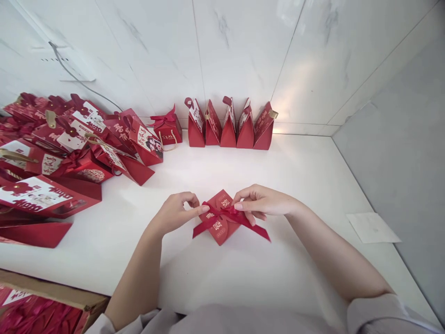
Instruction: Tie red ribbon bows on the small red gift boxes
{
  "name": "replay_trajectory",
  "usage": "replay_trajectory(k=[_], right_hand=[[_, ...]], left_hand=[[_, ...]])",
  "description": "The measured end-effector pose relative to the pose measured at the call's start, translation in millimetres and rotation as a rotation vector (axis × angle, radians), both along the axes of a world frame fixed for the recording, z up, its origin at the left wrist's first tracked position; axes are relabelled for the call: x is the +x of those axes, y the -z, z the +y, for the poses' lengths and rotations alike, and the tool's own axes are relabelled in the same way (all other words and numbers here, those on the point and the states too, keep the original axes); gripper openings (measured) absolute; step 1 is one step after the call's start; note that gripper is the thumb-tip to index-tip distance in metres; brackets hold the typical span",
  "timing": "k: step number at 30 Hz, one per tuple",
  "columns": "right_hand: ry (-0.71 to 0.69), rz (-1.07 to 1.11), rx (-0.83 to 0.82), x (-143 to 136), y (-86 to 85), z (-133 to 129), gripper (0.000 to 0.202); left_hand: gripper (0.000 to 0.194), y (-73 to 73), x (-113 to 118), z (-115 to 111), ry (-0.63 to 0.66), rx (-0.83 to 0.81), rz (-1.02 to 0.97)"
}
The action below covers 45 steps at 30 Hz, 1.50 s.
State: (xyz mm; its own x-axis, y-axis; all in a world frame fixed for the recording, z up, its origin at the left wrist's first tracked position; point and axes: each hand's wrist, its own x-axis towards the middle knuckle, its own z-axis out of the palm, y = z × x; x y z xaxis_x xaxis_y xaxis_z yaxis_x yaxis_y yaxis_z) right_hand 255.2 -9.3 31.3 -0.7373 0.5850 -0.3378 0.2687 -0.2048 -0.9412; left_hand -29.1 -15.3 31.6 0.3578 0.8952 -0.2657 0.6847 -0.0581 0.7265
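In front of me on the white table lies a small red gift box (pixel 220 234), turned cornerwise, with gold print on its top flaps. A dark red ribbon (pixel 200 227) crosses it in a bow, its two tails spreading to left and right. My left hand (pixel 177 212) pinches the bow's left loop between thumb and fingers. On the other side, my right hand (pixel 260 201) has its thumb and index finger closed on the right loop, the other fingers curled beneath. Parts of both loops are hidden by my fingertips.
Many red gift boxes (pixel 83 199) crowd the table's left side. Several peaked red boxes (pixel 228 133) line the wall, beside a bowed box (pixel 170 130). A cardboard carton (pixel 52 290) with ribboned boxes sits lower left. White paper (pixel 373 227) lies at right.
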Motion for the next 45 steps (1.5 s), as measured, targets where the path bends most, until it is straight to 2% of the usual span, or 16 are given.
replay_trajectory(k=[4,6,9,11,13,16,21,23,27,31,34,41,43,45], right_hand=[[0.133,0.042,0.167,-4.5,6.5,-1.1,0.036],[0.117,0.032,0.159,-5.1,8.8,-1.4,0.035],[0.025,0.056,0.071,-5.0,10.6,-1.5,0.036],[0.046,0.076,0.074,-5.0,11.4,-1.2,0.034],[0.101,0.079,0.15,-4.8,11.4,-0.5,0.031],[0.121,0.065,0.283,-3.3,9.0,0.1,0.027],[0.037,0.013,0.281,1.5,3.6,-0.1,0.02],[0.002,0.037,0.256,2.4,4.0,0.8,0.02],[-0.059,0.13,0.177,0.8,7.5,3.7,0.026],[-0.078,0.147,0.188,-2.3,9.8,4.2,0.029],[-0.077,0.141,0.201,-2.9,9.7,2.8,0.031],[-0.106,0.13,0.228,-1.3,9.1,1.5,0.028],[-0.107,0.131,0.245,0.3,9.1,2.7,0.027],[-0.11,0.128,0.26,2.5,9.3,4.7,0.025]], left_hand=[[0.038,-2.7,-3.2,-11.0,0.079,-0.215,0.082],[0.04,-2.7,-2.3,-16.4,0.137,-0.264,0.077],[0.035,-3.0,3.4,-19.0,0.089,-0.14,0.062],[0.033,-3.3,8.3,-16.9,0.046,0.038,-0.002],[0.041,-3.1,12.2,-13.3,0.113,0.158,-0.12],[0.026,-1.0,15.0,-9.4,0.272,0.185,-0.288],[0.008,5.4,15.7,-7.6,0.333,0.127,-0.378],[0.008,7.9,16.0,-6.4,0.336,0.107,-0.385],[0.021,12.4,18.4,-3.7,0.331,0.091,-0.4],[0.032,16.4,24.1,-4.8,0.273,0.084,-0.395],[0.036,17.3,27.8,-7.1,0.223,0.144,-0.374],[0.033,18.2,27.5,-7.4,0.205,0.297,-0.324],[0.033,22.1,27.6,-6.0,0.166,0.27,-0.374],[0.035,27.3,28.4,-4.4,0.117,0.163,-0.477]])
